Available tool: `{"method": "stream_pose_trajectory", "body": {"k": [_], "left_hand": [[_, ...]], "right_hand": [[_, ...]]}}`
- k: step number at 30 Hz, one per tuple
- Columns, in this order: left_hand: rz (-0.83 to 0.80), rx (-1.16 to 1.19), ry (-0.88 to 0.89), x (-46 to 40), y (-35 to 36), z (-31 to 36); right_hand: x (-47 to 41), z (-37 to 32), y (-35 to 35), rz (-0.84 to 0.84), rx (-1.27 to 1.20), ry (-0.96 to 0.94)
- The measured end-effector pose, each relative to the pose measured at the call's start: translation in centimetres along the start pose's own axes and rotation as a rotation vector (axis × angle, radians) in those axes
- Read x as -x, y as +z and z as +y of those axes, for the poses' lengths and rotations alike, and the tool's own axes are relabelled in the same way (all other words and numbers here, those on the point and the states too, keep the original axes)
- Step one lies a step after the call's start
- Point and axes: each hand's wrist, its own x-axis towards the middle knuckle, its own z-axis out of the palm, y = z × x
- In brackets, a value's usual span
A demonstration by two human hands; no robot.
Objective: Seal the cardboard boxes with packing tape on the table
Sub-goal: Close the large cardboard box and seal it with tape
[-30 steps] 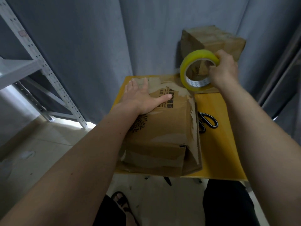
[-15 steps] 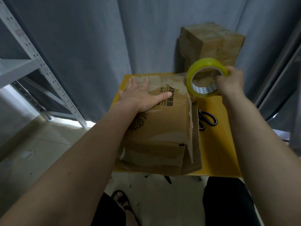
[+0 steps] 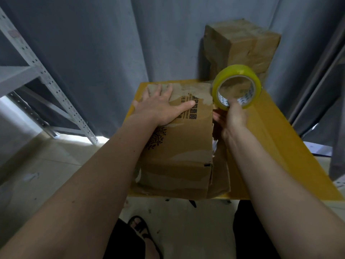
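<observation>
cardboard box [image 3: 179,146] lies on its side on the left half of a small yellow table [image 3: 276,146], its printed face up and a loose flap showing along its right edge. the left hand [image 3: 162,107] presses flat on the far part of that face, fingers straight and spread. the right hand [image 3: 231,118] pinches the near rim of a yellow roll of packing tape [image 3: 237,86], thumb inside the core. a second ago the roll was held higher and farther away; it has since come down to the box's far right corner, which suggests a strip is about to be laid. the scissors seen earlier on the table are now hidden behind the right arm. a second cardboard box [image 3: 240,45] stands at the far right against a grey curtain [image 3: 112,43].
</observation>
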Motion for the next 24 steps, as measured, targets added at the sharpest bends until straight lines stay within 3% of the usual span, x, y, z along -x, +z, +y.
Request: {"method": "stream_pose_trajectory", "body": {"k": [3, 7, 9, 11, 15, 20, 24], "left_hand": [[0.009, 0.013, 0.010, 0.0, 0.0, -0.1], [0.015, 0.013, 0.014, 0.2, 0.0, -0.2], [0.008, 0.012, 0.012, 0.1, -0.2, -0.1], [0.000, 0.025, 0.006, 0.1, -0.5, -0.1], [0.000, 0.033, -0.020, 0.3, -0.7, -0.2], [0.000, 0.037, -0.039, 0.5, -0.8, -0.1], [-0.014, 0.024, -0.047, 0.6, -0.9, -0.1]], "right_hand": [[-0.3, 0.1, -0.1, 0.008, 0.033, -0.042], [-0.9, 0.9, -0.8, 0.193, 0.345, -0.232], [-0.8, 1.4, -0.6, 0.146, 0.209, -0.121], [-0.3, 1.6, 0.3, -0.008, -0.036, 0.062], [0.1, 1.4, 1.4, -0.120, -0.313, 0.141], [0.0, 1.5, 1.3, -0.150, -0.230, 0.161], [-0.7, 1.3, 0.8, -0.075, -0.256, 0.145]]}}
